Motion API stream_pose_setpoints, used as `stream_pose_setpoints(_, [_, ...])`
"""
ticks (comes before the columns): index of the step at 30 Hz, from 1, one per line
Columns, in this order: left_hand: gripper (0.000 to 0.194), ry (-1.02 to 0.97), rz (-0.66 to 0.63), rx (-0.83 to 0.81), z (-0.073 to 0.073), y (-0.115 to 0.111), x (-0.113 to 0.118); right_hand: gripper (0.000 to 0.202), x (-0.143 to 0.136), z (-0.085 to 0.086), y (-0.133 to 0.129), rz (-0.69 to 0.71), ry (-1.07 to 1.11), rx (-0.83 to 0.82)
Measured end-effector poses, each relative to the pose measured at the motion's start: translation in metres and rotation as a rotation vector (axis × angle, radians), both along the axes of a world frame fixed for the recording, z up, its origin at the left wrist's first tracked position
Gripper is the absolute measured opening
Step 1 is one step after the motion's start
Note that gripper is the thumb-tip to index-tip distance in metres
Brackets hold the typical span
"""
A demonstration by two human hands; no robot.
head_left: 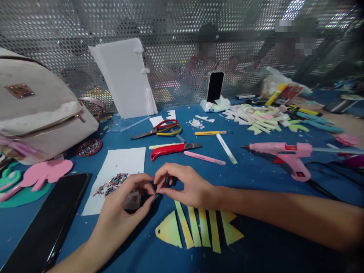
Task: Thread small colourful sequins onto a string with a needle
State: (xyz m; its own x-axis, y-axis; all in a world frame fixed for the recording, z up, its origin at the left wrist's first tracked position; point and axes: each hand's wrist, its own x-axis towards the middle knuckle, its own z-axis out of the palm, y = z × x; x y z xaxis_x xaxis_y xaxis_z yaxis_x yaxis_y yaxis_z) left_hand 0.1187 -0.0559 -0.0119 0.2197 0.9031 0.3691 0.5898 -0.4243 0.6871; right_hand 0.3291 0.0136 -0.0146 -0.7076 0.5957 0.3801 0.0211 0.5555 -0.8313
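Fingertips of left hand (113, 206) and right hand (189, 185) meet, both apparently pinching one tiny piece (156, 193), too small to identify. It's right of multicoloured bits (112, 185) on white sheet (129, 157), beyond cut fish pieces (204, 227). Best: light pinch, steady wrists, work low over surface (176, 261), keep right wrist off loose strips.
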Motion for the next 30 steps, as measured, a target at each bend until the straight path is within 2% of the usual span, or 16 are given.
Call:
stream_pose_setpoints(6, [0.025,-0.037,0.025,-0.02,0.0025,-0.0013,0.0001,0.02,-0.0004,-0.0009,0.0008,-0.027,0.016,-0.041])
stream_pose_setpoints(14, [0.028,-0.089,0.054,-0.013,-0.0028,-0.0011,-0.0028,0.015,0.0003,-0.0017,0.002,-0.056,0.006,-0.009])
stream_pose_setpoints(30, [0.032,-0.117,0.032,-0.013,-0.0059,-0.0022,-0.0069,0.014,0.0004,-0.0017,0.0014,-0.076,0.019,0.002])
